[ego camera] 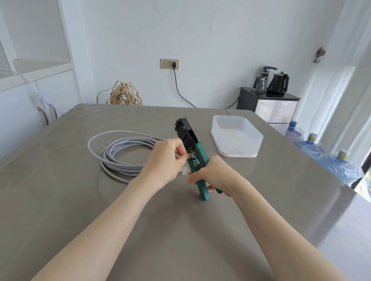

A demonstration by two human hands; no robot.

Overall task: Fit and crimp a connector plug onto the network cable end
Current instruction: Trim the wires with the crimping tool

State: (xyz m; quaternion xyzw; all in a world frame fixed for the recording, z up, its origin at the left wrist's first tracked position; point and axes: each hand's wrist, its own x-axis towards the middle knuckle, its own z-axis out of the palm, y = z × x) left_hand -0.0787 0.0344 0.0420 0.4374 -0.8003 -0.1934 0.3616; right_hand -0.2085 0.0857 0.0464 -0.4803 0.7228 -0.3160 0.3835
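A: Why is the green-handled black crimping tool [189, 140] held upright?

B: The right hand [210, 178] wraps its handles so the left hand [166, 159] can pinch the grey network cable end [188, 156] into the slot between them

A: And the clear plastic connector plug [183, 171]?

B: On the grey table [169, 231] just below the left hand, within reach; the grey cable coil [120, 153] lies beyond its knuckles

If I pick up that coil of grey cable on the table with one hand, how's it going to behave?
The grey cable will probably sag and spread, since its loops lie loose with nothing visibly tying them. One strand already bulges out beyond the rest, so it may trail and drag on the table. It looks springy rather than limp: the loops hold smooth, round curves.
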